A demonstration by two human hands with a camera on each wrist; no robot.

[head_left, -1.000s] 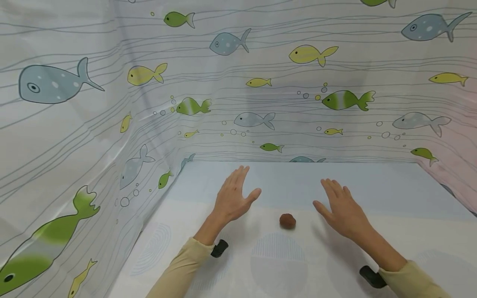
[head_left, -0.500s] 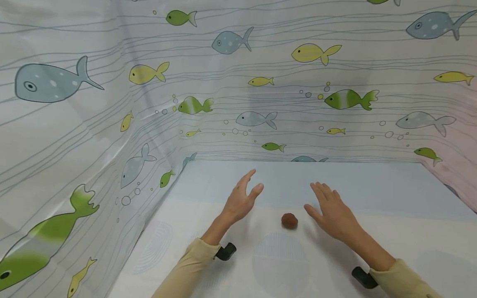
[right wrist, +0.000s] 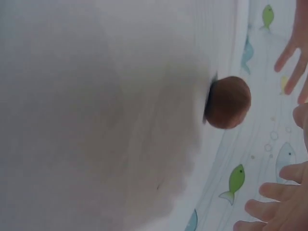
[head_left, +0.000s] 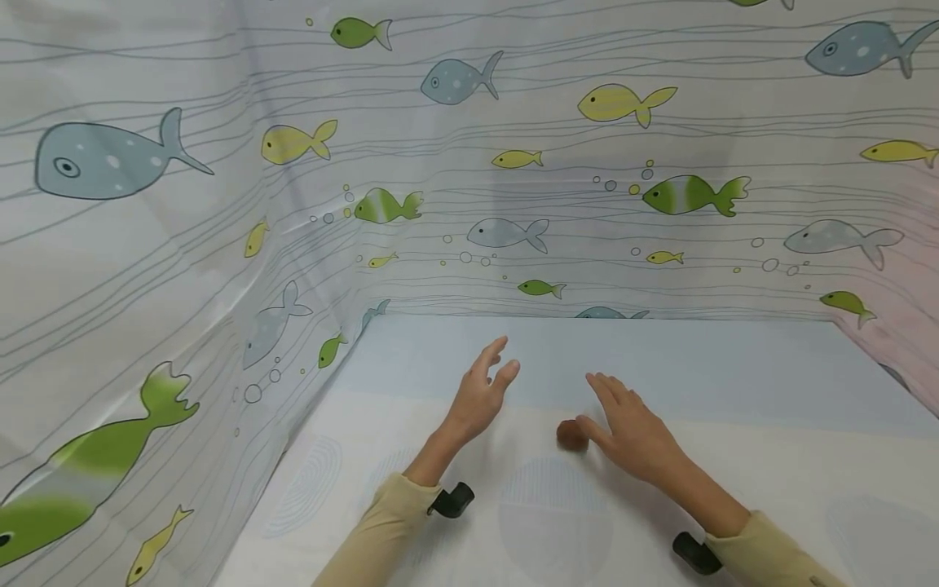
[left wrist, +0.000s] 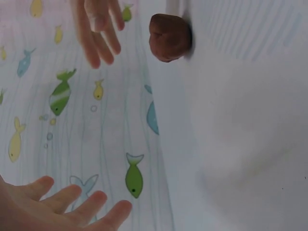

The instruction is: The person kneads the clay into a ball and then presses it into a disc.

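Lump of matte, reddish-brown, clay-like material (head_left: 568, 436), rounded and roughly fist-shaped, and it's resting right between the two hands on a flat table covered in pale white and light blue (head_left: 411, 359)! The right hand (head_left: 634, 432) is the nearer one, holding nothing, fingers extended side by side with the thumb standing away from them. From the head view that thumb overlaps the lump's edge (don't be fooled, folks: both wrist views show a gap). Over on the other flank, the left hand (head_left: 477, 399) hangs above the table, nothing in its grasp, thumb and fingers well parted, the fingers gently bent.

Both arms wear long beige fabric sleeves (head_left: 377, 530), and a small black device (head_left: 452, 500) juts out at the left cuff, matched by another black device (head_left: 695, 554) at the right. Just on the near side of the lump, a large pale-blue printed circle (head_left: 555, 530) marks the table. And what a backdrop: a creased white sheet (head_left: 440, 179) with thin wavy lines, bubbles and green, yellow and blue-grey fish all over it!
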